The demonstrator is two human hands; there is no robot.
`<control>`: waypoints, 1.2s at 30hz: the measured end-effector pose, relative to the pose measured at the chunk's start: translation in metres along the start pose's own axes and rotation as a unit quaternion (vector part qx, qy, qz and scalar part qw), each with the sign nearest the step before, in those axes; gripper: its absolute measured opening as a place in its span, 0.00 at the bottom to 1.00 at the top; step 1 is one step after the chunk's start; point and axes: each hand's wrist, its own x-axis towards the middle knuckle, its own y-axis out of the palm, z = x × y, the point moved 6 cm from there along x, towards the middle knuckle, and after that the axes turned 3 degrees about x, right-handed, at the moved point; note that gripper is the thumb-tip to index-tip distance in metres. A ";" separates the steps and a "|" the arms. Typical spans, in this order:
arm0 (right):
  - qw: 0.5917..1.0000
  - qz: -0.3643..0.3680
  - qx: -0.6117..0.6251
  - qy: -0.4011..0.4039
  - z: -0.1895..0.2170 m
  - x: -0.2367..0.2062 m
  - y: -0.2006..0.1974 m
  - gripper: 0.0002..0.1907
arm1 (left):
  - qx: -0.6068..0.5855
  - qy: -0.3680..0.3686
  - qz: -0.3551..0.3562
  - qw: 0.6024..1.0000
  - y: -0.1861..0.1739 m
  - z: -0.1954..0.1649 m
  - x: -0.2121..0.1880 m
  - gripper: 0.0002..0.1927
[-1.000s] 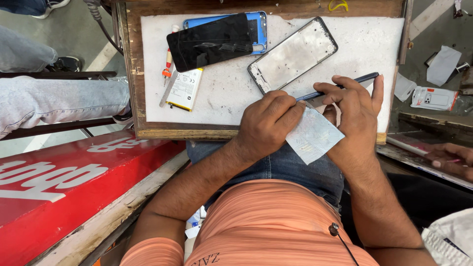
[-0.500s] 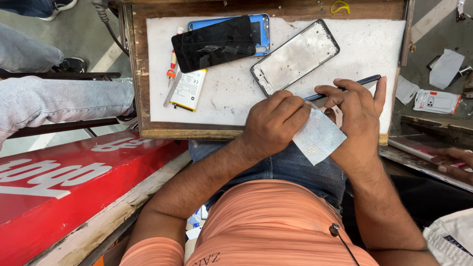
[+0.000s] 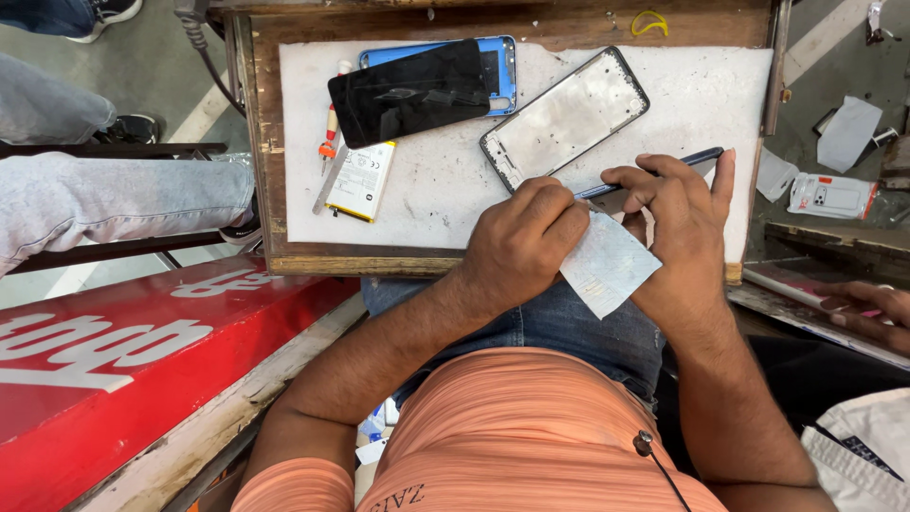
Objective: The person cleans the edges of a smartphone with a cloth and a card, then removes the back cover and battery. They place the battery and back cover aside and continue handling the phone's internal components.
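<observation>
Head: phone frame [image 3: 565,118], battery [image 3: 361,180] beyond hands.

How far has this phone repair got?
Done: the phone is apart, with the black screen, battery and bare frame lying on the white mat. In hand: the left hand wipes a flat dark part that the right hand holds. Left: nothing is reassembled yet.

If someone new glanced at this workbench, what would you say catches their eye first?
Probably the two hands at the near edge of the white work mat: the left hand and right hand hold a thin dark panel edge-on, with a pale sheet between them. Behind them lie an empty phone frame and a black screen on a blue back cover.
</observation>
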 end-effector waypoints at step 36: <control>0.991 0.020 -0.110 -0.076 -0.022 0.000 -0.003 0.25 | -0.036 0.001 -0.011 0.999 -0.011 -0.004 0.011 0.06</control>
